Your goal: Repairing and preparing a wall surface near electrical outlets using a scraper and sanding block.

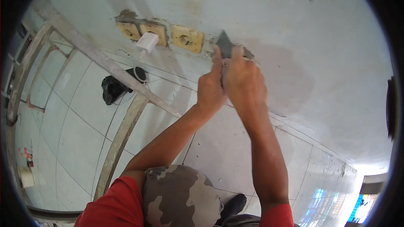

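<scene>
Both hands work at the pale wall. My right hand grips a small grey triangular-bladed scraper or trowel, its handle mostly hidden by my fingers. My left hand is closed against it, index finger raised along the blade's left edge. The blade lies against a rough grey patch just right of a yellowed socket. Further left are two more yellowed sockets, set in rough grey filler, with a white plug adapter in the middle one.
A pale metal frame, like scaffolding, spans the left side above the tiled floor. A black bag and a white cable lie near the wall's foot. My camouflage-clad knee and a dark shoe are at the bottom.
</scene>
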### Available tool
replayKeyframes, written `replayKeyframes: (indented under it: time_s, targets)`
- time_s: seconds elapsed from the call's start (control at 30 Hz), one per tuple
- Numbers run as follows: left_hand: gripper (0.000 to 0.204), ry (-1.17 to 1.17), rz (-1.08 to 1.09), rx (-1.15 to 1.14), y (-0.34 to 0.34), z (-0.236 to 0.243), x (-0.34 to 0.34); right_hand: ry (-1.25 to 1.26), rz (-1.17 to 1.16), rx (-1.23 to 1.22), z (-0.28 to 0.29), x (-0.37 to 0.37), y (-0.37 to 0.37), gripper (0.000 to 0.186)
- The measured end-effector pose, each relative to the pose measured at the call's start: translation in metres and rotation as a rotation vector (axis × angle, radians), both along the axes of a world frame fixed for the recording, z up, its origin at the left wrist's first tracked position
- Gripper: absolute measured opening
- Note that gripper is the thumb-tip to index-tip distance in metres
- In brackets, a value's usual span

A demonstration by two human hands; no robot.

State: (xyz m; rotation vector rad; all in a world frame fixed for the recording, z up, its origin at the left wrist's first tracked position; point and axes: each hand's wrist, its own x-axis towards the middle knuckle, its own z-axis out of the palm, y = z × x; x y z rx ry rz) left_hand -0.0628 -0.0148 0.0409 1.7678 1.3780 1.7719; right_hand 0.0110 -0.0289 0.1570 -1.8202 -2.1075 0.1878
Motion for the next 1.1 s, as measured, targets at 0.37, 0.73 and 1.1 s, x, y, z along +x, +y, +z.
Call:
replayKeyframes:
  time_s: [0.37,0.73,1.1]
  targets:
    - [0.084,0.103,-0.012,-0.081,-0.006,0.006,-0.007,0.022,-0.007,-0.095,0.005,-0.010,0.002,0.020]
    - [0.086,0.012,-0.041,-0.084,-0.004,0.016,0.001,0.064,0.000,-0.134,0.000,-0.007,0.011,0.023]
    - [0.078,0.168,-0.072,-0.106,-0.012,0.010,-0.012,-0.032,0.022,-0.056,-0.002,0.005,0.003,0.019]
